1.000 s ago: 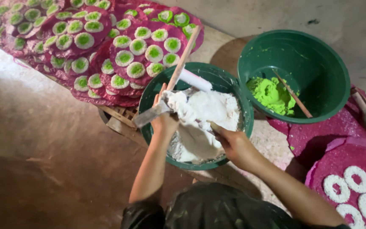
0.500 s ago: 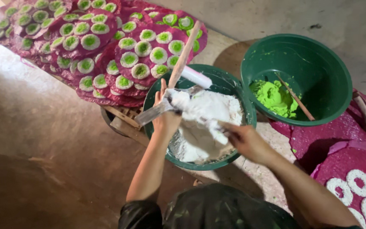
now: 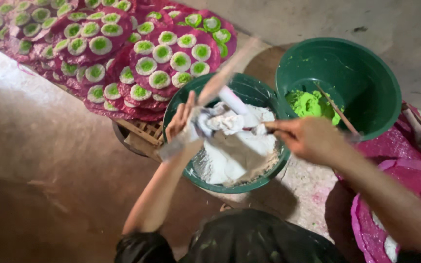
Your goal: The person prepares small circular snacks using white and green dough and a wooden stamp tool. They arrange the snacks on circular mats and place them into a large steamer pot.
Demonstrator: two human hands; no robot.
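A green basin (image 3: pixel 269 168) of white paste (image 3: pixel 235 156) is seen at the middle of the view, resting on the floor (image 3: pixel 49 146). The left hand (image 3: pixel 183 122) is held over the basin's left rim. Its fingers are closed on a flat scraper (image 3: pixel 174 146), whose pale blade juts out past the rim toward the lower left. A lump of white paste is carried on the hand and the scraper. A long wooden stick (image 3: pixel 222 78), blurred by motion, is seen slanting up from the left hand toward the upper right; whether it is gripped by that hand cannot be told.

The right hand (image 3: pixel 308 139) is held over the basin's right rim, with its fingers drawn together and pointed left at the paste. Whether anything is pinched between them cannot be told, as the fingertips are blurred.

A second, larger green basin (image 3: pixel 381 83) is placed just beside the first, to the upper right. A heap of bright green paste (image 3: pixel 310 104) is held in it, and a thin stick (image 3: pixel 339 114) is leaned against its inner wall.

Round magenta sheets (image 3: pixel 123 63) are spread in overlapping layers at the upper left, each covered with white discs with green centres (image 3: pixel 159 78). A slatted crate (image 3: pixel 144 131) is seen beneath them. More magenta sheets (image 3: pixel 405 180) lie at the lower right.
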